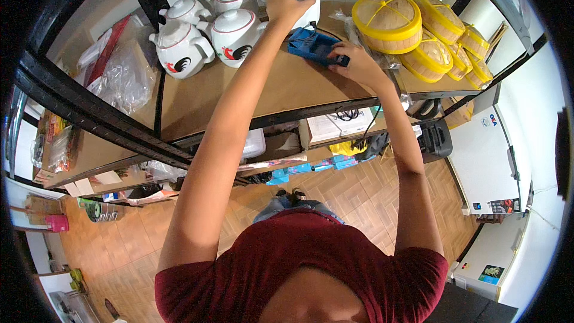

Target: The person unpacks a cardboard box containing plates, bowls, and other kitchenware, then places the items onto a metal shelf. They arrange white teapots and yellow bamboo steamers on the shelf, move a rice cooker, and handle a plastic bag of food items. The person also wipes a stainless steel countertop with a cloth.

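My left hand (287,3) reaches to the back of the shelf and rests on a white plastic container (307,14), fingers spread over its near side. Whether it grips the container I cannot tell. My right hand (358,65) has its thumb and fingers around the near right end of a blue plastic tray (316,46), which sits on the brown shelf board (287,85). A dark cord lies by the tray's far end. Left of my left forearm stand several white lidded teapots (234,36) with rooster pictures.
Several bamboo steamers (386,20) with yellow rims are stacked to the right. A black metal post (103,107) and plastic-wrapped goods (130,72) stand left. Below are a white box (336,126) with cables and a black speaker-like case (435,141). White chest freezers (486,161) line the right.
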A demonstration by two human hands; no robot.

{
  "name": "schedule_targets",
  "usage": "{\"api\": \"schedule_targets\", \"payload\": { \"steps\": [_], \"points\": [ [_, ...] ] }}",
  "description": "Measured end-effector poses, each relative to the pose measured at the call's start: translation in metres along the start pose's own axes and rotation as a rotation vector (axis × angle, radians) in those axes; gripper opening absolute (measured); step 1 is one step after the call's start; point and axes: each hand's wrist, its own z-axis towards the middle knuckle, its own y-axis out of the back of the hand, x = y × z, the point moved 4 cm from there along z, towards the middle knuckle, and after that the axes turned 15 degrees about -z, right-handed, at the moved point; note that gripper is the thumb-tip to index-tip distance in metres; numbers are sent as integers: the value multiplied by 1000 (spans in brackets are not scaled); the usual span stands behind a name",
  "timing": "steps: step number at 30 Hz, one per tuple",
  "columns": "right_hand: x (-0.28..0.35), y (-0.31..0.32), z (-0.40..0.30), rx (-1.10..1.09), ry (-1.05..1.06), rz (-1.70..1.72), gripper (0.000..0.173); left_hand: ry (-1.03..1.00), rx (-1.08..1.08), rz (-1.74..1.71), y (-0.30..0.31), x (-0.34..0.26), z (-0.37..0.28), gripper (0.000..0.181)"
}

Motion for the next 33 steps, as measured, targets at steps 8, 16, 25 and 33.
{"api": "schedule_targets", "payload": {
  "steps": [8, 16, 25, 33],
  "points": [
    [16, 47, -23, -25, -75, 25, 26, 104, 67, 53, 8, -19, -3, 70],
    [46, 64, -66, 94, 96, 102, 24, -20, 118, -114, 57, -47, -24, 84],
    [153, -16, -10, 31, 359, 213, 21, -131, -842, -604, 257, -15, -177, 44],
    [240, -82, 61, 20, 411, 19, 21, -94, -754, -478, 280, -14, -204, 47]
  ]
}}
